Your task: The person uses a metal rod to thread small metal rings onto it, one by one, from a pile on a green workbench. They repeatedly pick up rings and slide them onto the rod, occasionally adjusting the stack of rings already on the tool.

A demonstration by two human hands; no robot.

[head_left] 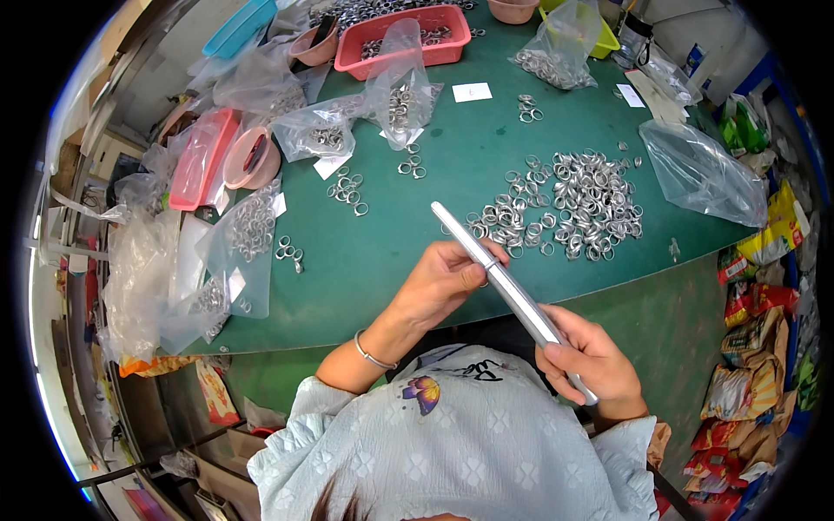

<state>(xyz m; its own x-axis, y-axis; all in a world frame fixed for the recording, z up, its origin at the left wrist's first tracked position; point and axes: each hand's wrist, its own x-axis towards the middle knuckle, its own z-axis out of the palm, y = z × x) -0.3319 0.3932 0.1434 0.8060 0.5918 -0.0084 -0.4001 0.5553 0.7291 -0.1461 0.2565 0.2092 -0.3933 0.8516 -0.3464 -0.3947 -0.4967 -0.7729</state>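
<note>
Our L hand (441,282) pinches and our R hand (595,358) curls snug round one long, smooth, silvery stick (524,306), tilted at the green worktop's (365,269) front edge. Shiny round rings (599,204) lie heaped nearby, w/ a crinkly see-thru bag (705,178) beyond.

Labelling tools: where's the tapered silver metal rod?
Head view, right of centre: rod held by left hand and right hand, near the big pile of silver metal rings.
</note>
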